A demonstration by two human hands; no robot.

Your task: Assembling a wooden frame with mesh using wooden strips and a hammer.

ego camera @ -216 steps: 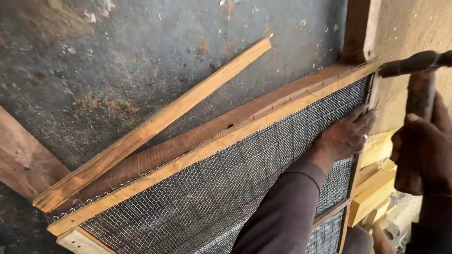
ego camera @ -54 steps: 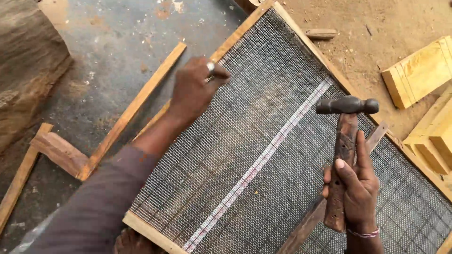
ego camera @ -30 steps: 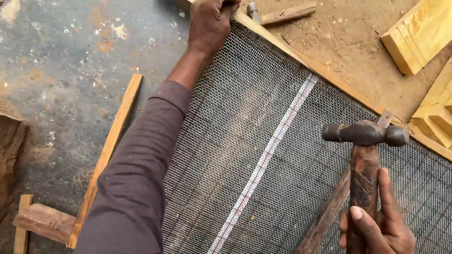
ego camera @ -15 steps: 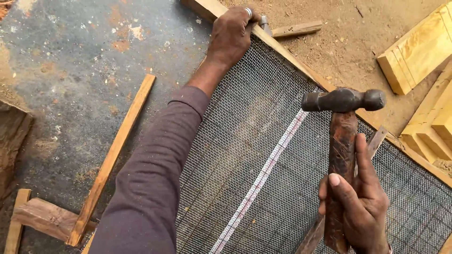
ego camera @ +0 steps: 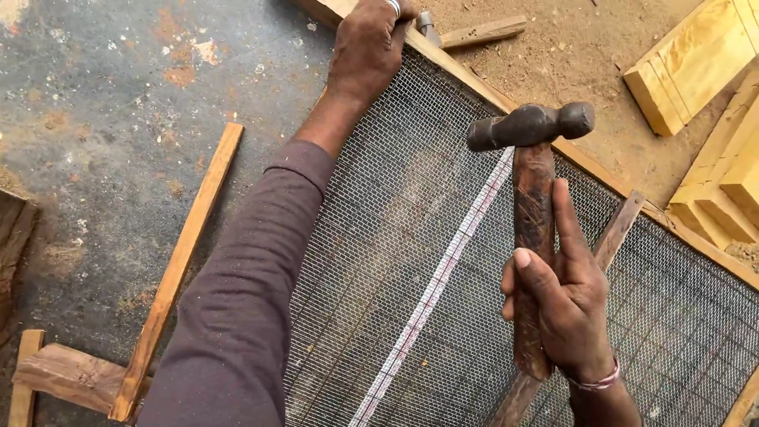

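My right hand (ego camera: 563, 294) grips the dark wooden handle of a ball-peen hammer (ego camera: 530, 126), held upright above a wire mesh (ego camera: 411, 237) stretched over a wooden frame (ego camera: 506, 99). My left hand (ego camera: 370, 41), a ring on one finger, presses down with curled fingers on the frame's far corner at the top of the view. Whether it pinches anything small there is hidden. A pale stripe runs diagonally across the mesh.
A loose wooden slat (ego camera: 183, 261) lies on the dark concrete left of the frame, crossing a rough scrap (ego camera: 67, 378). Yellow wooden blocks (ego camera: 700, 67) sit on sandy ground at the right. A short stick (ego camera: 482, 33) lies beyond the frame.
My left hand has travelled along the frame edge to its far corner. The hammer has stayed raised, now slightly lower and nearer the middle of the mesh.
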